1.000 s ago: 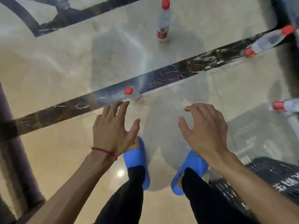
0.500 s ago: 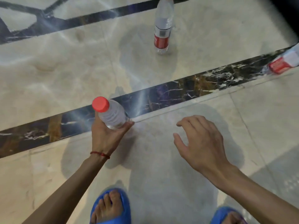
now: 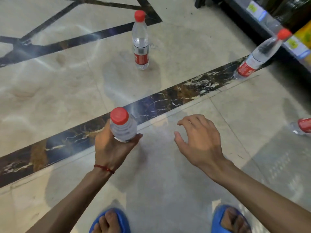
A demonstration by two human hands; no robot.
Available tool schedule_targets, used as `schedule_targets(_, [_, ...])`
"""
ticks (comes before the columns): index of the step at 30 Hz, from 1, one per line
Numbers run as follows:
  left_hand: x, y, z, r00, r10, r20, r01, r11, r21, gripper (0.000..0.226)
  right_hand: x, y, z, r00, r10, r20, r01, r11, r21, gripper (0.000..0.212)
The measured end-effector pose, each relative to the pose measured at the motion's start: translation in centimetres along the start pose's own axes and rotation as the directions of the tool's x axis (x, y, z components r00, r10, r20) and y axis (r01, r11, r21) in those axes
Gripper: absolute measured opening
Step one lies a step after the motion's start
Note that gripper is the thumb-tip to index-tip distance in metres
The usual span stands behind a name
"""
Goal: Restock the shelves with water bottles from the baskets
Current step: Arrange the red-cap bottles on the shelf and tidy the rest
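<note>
My left hand [image 3: 112, 148] grips a clear water bottle [image 3: 122, 126] with a red cap, held upright above the marble floor. My right hand [image 3: 199, 140] hovers beside it, empty, fingers curled and apart. A second bottle [image 3: 140, 41] with a red label stands upright on the floor farther ahead. A third bottle [image 3: 260, 54] stands at the right, near the foot of the shelf [image 3: 255, 12]. Only the base and red label of another bottle [image 3: 303, 126] show at the right edge.
The floor is beige marble crossed by a dark veined band [image 3: 151, 105]. A dark shelf unit with price tags runs along the top right corner. My feet in blue slippers [image 3: 111, 221] are at the bottom edge.
My left hand closed around the nearest bottle on the floor and has lifted it. The view tilted up, so the shelf came into sight and the dark basket at the lower right left the frame.
</note>
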State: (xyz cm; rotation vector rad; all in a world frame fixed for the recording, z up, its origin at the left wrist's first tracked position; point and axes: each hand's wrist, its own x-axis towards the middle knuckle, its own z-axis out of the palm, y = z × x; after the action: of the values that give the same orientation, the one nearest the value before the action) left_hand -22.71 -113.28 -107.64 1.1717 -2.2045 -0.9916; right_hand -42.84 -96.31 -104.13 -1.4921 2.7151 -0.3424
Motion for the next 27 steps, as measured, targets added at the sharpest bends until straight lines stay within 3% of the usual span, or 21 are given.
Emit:
schedule_targets(3, [0.7, 3.9, 1.5, 0.990, 0.007, 0.138, 0.005, 0.996, -0.091, 0.079, 0.3, 2.8, -0.9, 0.996, 0.088, -0.031, -0.089, 0.996, -0.032, 0.037])
schedule_targets(8, [2.6, 7.9, 5.4, 0.957, 0.087, 0.276, -0.068, 0.995, -0.077, 0.079, 0.6, 8.4, -2.1, 0.956, 0.242, -0.163, -0.253, 0.966, -0.047, 0.036])
schedule_targets(15, [3.4, 14.1, 14.5, 0.855, 0.250, 0.453, -0.210, 0.968, -0.138, 0.079, -1.1, 18.5, -1.4, 0.754, 0.624, -0.207, -0.622, 0.779, 0.082, 0.030])
schedule_targets(19, [3.9, 17.7, 19.8, 0.809, 0.278, 0.518, -0.262, 0.959, -0.106, 0.073, -2.8, 23.6, -1.0, 0.553, 0.814, -0.176, -0.786, 0.580, 0.215, 0.031])
schedule_targets(21, [4.1, 19.5, 22.0, 0.798, 0.300, 0.523, -0.285, 0.952, -0.110, 0.072, -3.5, 26.3, -0.6, 0.382, 0.917, -0.111, -0.841, 0.395, 0.370, 0.042])
schedule_targets(24, [4.7, 21.9, 25.0, 0.782, 0.316, 0.537, -0.284, 0.948, -0.144, 0.069, -3.5, 30.5, 0.1, 0.123, 0.992, 0.009, -0.742, 0.086, 0.665, 0.062])
schedule_targets(27, [5.0, 23.8, 27.2, 0.769, 0.335, 0.544, -0.291, 0.942, -0.169, 0.070, -3.1, 33.7, 0.0, 0.057, 0.997, -0.048, -0.633, 0.073, 0.771, 0.074])
